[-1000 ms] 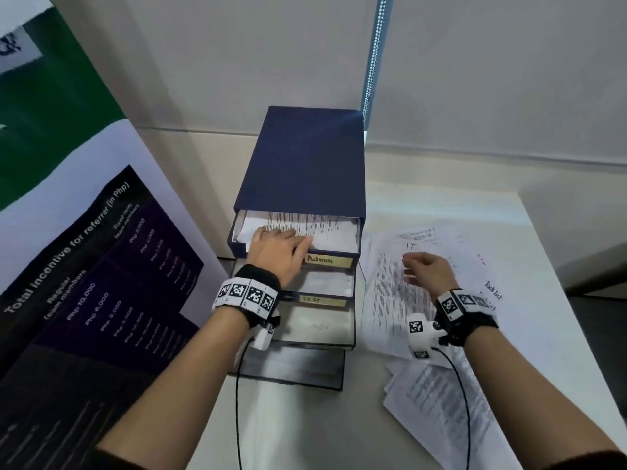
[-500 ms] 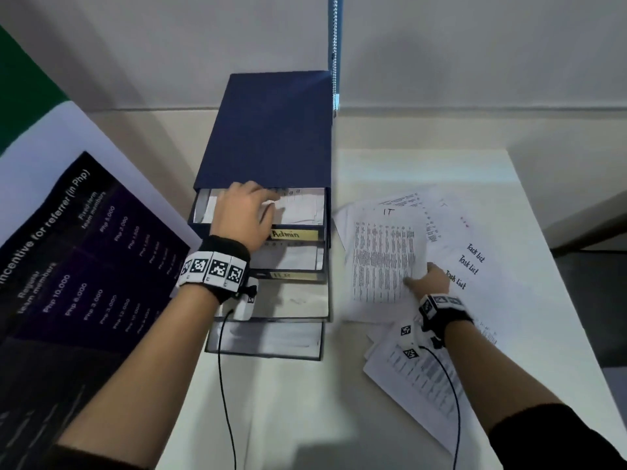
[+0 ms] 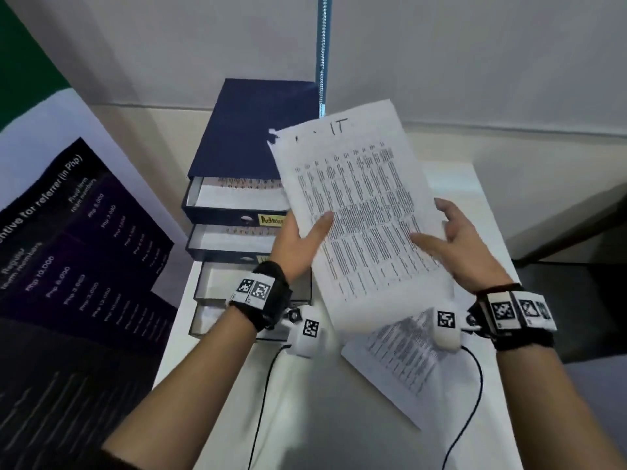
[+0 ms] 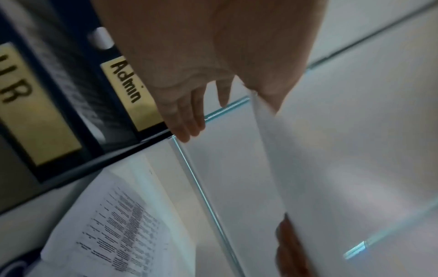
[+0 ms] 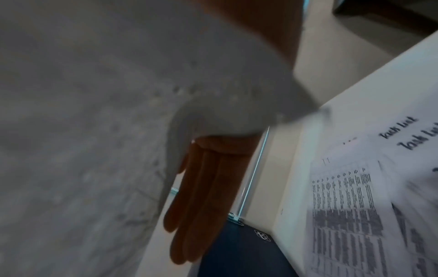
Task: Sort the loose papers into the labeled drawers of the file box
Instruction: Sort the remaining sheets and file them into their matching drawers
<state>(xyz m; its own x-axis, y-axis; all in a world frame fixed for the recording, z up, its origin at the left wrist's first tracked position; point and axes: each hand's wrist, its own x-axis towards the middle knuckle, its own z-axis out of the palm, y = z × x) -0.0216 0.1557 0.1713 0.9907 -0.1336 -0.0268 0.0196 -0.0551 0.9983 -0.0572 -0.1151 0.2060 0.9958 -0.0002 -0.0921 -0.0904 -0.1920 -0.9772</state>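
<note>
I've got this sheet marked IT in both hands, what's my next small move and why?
Probably lower the IT sheet toward the third drawer and bottom drawer and check their labels. The Admin label and HR label above don't match it, and the lower labels sit hidden behind your left hand and the sheet.

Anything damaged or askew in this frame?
The sheet marked IT, held between left hand and right hand, has a ragged top-left corner, likely torn. Loose papers on the table lie askew.
</note>
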